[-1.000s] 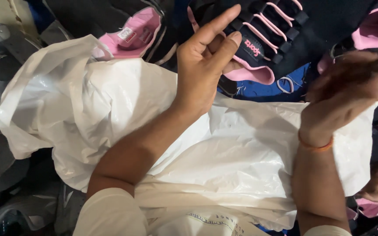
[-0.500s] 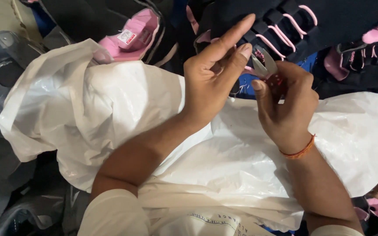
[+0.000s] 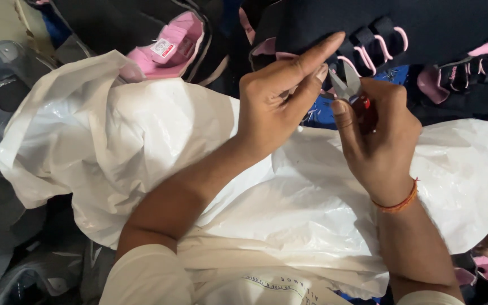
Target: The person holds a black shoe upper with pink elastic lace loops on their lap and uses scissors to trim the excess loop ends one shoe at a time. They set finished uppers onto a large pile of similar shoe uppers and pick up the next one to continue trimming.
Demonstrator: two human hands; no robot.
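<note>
Head view, nearest first: a white plastic bag (image 3: 142, 147) spreads across the person's lap. Above it the right hand (image 3: 377, 141) has its grip closed on small snips (image 3: 348, 85) (red handle, blades parted), beside the left hand (image 3: 278, 101), fingers pinched, forefinger straight. Beyond lie black-and-pink shoe uppers (image 3: 379, 34).
</note>
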